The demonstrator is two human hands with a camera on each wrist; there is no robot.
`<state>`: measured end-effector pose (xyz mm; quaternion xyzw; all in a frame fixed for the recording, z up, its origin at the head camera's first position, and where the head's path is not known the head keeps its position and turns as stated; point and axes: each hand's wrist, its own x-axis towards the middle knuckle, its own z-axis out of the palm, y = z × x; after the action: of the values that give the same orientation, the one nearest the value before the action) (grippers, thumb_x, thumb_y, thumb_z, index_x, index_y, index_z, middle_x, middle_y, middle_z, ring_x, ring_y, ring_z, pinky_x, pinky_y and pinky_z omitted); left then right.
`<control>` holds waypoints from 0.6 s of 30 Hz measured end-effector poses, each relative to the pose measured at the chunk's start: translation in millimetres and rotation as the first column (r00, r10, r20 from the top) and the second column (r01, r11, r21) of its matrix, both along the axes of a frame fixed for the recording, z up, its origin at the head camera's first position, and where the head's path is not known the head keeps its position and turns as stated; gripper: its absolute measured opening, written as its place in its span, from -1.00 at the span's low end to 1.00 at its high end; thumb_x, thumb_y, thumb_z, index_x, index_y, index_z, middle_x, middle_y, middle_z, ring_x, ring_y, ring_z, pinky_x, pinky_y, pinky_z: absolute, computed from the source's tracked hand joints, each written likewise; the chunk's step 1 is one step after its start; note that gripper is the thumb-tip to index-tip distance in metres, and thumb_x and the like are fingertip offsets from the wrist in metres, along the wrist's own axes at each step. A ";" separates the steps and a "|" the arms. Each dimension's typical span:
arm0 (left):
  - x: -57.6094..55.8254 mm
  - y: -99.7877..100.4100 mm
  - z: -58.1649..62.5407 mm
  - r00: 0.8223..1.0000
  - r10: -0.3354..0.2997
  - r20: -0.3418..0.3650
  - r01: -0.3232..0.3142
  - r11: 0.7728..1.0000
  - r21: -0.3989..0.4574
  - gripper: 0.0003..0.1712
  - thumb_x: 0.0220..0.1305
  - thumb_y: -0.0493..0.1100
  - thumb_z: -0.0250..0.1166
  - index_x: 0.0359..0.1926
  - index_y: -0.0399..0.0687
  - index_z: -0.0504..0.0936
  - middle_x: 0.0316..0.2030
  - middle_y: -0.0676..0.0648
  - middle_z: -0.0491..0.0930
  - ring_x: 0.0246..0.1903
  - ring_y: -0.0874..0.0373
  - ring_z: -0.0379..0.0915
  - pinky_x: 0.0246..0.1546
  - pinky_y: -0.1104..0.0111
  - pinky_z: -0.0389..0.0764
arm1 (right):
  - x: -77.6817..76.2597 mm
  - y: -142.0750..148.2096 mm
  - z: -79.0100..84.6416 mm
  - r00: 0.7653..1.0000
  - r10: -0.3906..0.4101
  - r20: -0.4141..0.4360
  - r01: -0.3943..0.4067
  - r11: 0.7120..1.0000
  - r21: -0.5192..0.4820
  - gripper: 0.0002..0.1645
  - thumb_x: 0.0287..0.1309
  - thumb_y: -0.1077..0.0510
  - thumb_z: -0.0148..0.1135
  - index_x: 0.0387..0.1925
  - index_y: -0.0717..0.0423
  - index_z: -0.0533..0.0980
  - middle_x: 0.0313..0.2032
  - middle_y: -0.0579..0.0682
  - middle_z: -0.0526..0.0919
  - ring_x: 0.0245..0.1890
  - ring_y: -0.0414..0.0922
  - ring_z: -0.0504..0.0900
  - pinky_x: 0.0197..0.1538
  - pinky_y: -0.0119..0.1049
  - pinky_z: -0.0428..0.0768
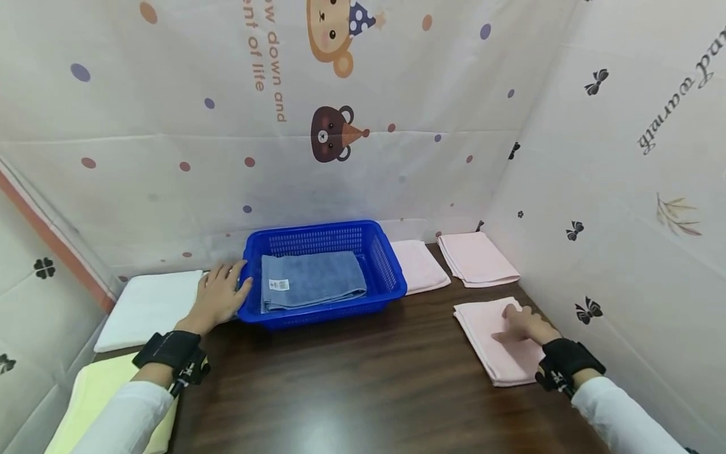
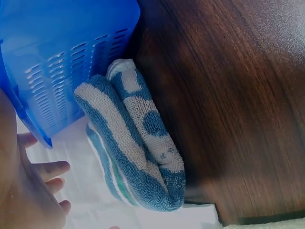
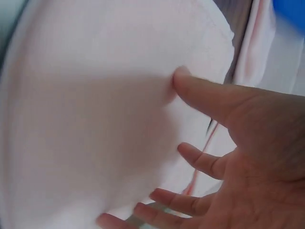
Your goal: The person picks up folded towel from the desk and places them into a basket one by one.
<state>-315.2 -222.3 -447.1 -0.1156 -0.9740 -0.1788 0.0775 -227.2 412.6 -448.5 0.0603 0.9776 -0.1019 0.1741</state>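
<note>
My left hand (image 1: 217,297) is at the left end of a blue plastic basket (image 1: 329,313), fingers spread beside its rim. Inside that basket lies a folded blue towel (image 1: 317,277) with a small white label. A folded blue-and-white patterned towel (image 2: 128,138) leans near the basket's wall in the left wrist view, mostly hidden by the hand in the head view. On the right, my right hand (image 1: 527,325) hovers low over a folded pink towel (image 1: 493,353), its fingers loosely spread. The right wrist view has the thumb (image 3: 205,95) right over the pink cloth.
Two more folded pink towels, one beside the basket (image 1: 420,268) and one in the back right corner (image 1: 479,258), lie on the dark wooden table (image 1: 340,378). White towels (image 1: 153,306) and a yellow towel (image 1: 93,391) lie on the left. Printed cloth walls (image 1: 170,120) enclose the table.
</note>
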 end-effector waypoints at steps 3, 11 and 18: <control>1.6 0.6 -2.6 1.000 0.005 0.007 -0.005 1.000 0.008 -0.31 0.58 0.05 -0.08 0.52 -0.29 0.17 0.40 -0.50 0.27 0.45 -0.47 -0.01 0.37 -0.43 -0.02 | 8.7 -28.5 -1.8 0.999 0.024 -0.034 -0.025 1.000 -0.019 -0.26 0.13 -0.16 0.46 0.01 0.32 0.36 -0.05 0.56 0.34 -0.09 0.46 0.42 -0.07 0.35 0.52; 4.8 4.7 -4.1 0.999 0.028 0.043 -0.029 0.999 0.026 -0.30 0.61 0.09 -0.13 0.56 -0.20 0.12 0.44 -0.47 0.26 0.49 -0.47 -0.06 0.42 -0.39 -0.07 | 21.7 -123.0 1.4 0.965 0.206 -0.165 -0.209 0.978 -0.004 -0.41 0.07 -0.16 0.49 -0.07 0.18 0.52 -0.13 0.37 0.51 -0.19 0.30 0.55 -0.24 0.20 0.63; 10.7 8.4 21.2 0.961 -0.158 -0.229 0.075 0.941 -0.331 -0.47 0.51 -0.04 0.08 0.33 -0.23 0.52 0.36 -0.37 0.44 0.44 -0.32 0.21 0.45 -0.24 0.17 | 40.0 -203.9 -1.0 0.851 0.425 -0.308 -0.449 0.894 -0.008 -0.32 -0.17 0.17 0.66 0.03 0.19 0.53 -0.19 0.26 0.57 -0.25 0.18 0.64 -0.32 0.13 0.66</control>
<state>-304.5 -213.9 -425.9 -0.2063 -0.9636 -0.0071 0.1700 -187.3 208.7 -449.5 -0.1865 0.9756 -0.1067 0.0455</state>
